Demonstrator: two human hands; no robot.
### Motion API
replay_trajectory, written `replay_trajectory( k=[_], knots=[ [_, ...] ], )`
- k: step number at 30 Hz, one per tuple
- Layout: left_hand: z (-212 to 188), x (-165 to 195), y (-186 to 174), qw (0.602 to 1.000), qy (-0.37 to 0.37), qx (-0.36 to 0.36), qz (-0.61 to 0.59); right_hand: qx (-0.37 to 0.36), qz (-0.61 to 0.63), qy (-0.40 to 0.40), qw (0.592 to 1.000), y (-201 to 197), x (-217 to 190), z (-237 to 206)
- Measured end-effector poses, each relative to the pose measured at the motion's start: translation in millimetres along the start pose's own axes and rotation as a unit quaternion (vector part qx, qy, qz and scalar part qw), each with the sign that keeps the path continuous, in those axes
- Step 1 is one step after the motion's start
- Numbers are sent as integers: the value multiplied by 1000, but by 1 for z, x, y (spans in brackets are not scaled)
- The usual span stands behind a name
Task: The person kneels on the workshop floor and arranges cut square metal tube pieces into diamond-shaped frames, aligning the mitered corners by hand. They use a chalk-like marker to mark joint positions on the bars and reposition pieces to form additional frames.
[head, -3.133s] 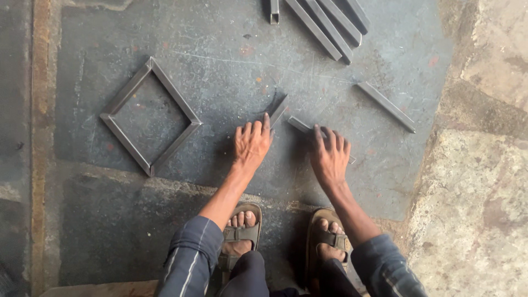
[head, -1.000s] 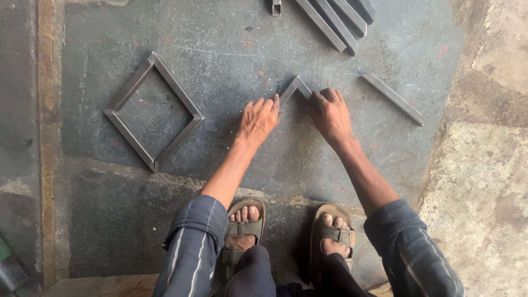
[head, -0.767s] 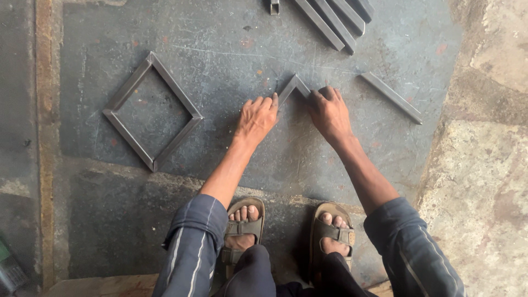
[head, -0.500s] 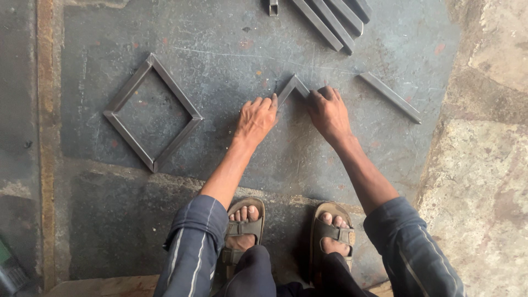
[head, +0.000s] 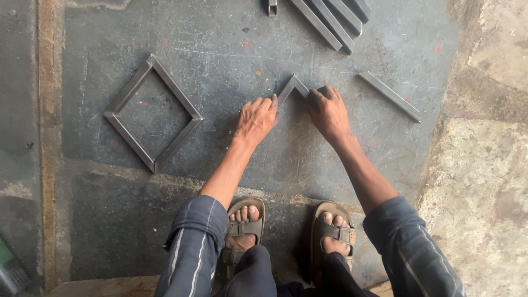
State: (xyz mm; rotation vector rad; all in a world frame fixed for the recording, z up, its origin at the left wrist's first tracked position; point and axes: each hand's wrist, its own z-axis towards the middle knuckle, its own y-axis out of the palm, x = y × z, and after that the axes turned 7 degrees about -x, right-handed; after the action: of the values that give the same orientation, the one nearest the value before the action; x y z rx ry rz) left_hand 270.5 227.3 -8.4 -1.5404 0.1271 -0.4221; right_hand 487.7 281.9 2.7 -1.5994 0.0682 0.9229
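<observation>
Two short grey metal bars [head: 292, 86] lie on a dark steel plate [head: 231, 49], their mitred ends meeting in a corner that points away from me. My left hand [head: 256, 116] rests flat on the lower end of the left bar. The right bar lies mostly hidden under the fingers of my right hand [head: 328, 111], which press down on it. Both hands sit side by side just below the corner.
A finished square metal frame [head: 153, 112] lies to the left. One loose bar [head: 390, 95] lies to the right, several longer bars [head: 329, 17] at the top edge. Rough stone floor [head: 484, 165] lies to the right. My sandalled feet [head: 286, 234] stand on the plate's near edge.
Three seconds ago the two bars lay apart under my hands, nearer to me. They now sit farther out, joined in a corner. Over the last second nothing has visibly moved.
</observation>
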Motion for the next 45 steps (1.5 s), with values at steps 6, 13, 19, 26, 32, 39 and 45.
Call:
replay_trajectory(
  k=[6,13,19,26,32,39,45],
  knots=[
    [0,-2,1,1000,1,3,-1,-4,-4,-1,1000,0,-1,2],
    [-1,-4,2,1000,6,2,-10,-8,0,19,1000,-4,-5,3],
    [0,-5,2,998,-33,-46,-25,-15,3,4,1000,-7,-5,2],
    [-31,-21,3,978,-137,22,-154,137,-95,89,982,-51,44,-30],
    [-79,-23,-2,931,-219,133,-259,89,-207,120,967,-80,96,-73],
    [-138,-3,6,869,-325,167,-334,106,3,119,987,-79,70,-130],
    [-172,65,29,726,-372,110,-568,53,66,25,996,-19,-21,-172]
  ],
)
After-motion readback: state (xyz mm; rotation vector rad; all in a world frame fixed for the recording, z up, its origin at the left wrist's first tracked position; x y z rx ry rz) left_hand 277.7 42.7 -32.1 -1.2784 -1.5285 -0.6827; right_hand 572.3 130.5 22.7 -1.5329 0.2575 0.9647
